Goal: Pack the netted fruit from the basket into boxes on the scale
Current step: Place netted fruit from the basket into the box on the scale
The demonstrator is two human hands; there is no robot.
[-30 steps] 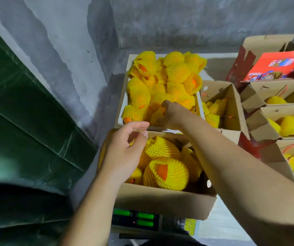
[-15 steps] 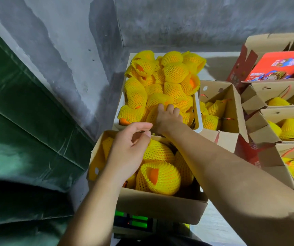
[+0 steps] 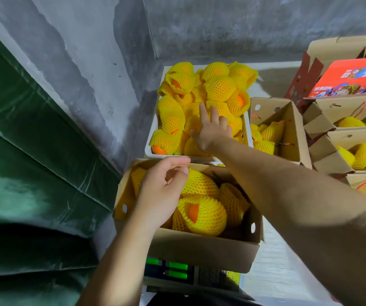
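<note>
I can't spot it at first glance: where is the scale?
In the head view, the scale sits bottom centre under the open cardboard box, its green display peeking out in front.

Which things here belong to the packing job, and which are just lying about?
In the job: basket of netted fruit, box, scale, left hand, right hand.
Lying about: filled boxes, red carton, green tarp.

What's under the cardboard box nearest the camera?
A scale: its green display and keypad stick out below the box's front wall. The weighing platform itself is hidden by the box.
</note>
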